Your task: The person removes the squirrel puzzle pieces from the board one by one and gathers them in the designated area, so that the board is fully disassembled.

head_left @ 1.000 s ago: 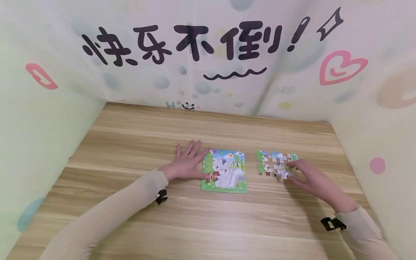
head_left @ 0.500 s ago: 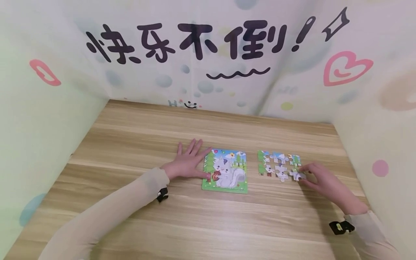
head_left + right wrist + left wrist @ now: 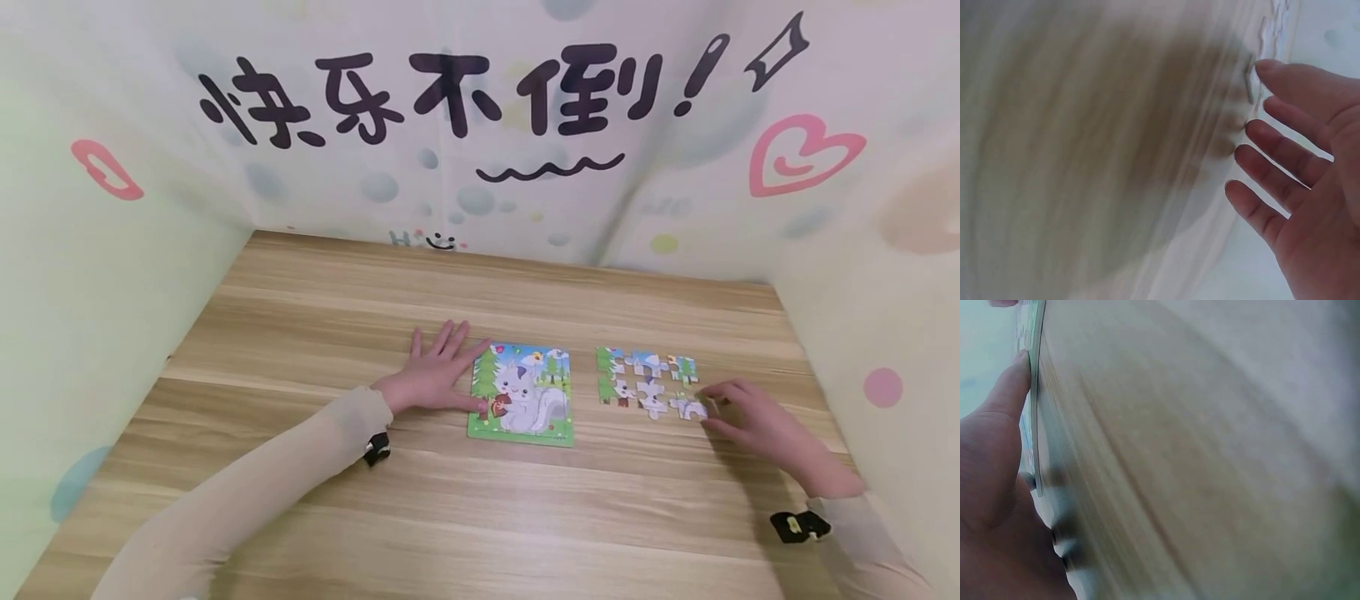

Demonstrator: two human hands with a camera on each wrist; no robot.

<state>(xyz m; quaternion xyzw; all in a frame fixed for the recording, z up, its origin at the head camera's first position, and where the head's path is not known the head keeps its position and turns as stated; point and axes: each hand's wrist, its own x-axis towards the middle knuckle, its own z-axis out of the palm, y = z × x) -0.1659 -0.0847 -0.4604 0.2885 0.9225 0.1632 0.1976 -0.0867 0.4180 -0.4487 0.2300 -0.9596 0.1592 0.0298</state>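
Note:
In the head view, a square puzzle board (image 3: 525, 412) with a grey squirrel picture lies on the table. My left hand (image 3: 431, 379) is spread flat at its left side, thumb and index finger touching the board's edge. To the right, loose puzzle pieces lie in two short rows, among them a top-middle piece (image 3: 647, 364) and a bottom-middle piece (image 3: 651, 398). My right hand (image 3: 757, 421) pinches the bottom-right puzzle piece (image 3: 687, 407) between thumb and index finger. The right wrist view shows the thumb (image 3: 1300, 84) against a thin piece edge, the other fingers loosely bent.
A wood-grain table (image 3: 337, 500) spreads beneath both hands. Printed cloth walls (image 3: 450, 108) enclose it at the back and both sides. Black straps (image 3: 799, 527) sit at both wrists.
The right hand has moved right, drawing the bottom-right piece away from its neighbours, which now lie with gaps between them. The left hand stays on the board. The head view has shifted slightly.

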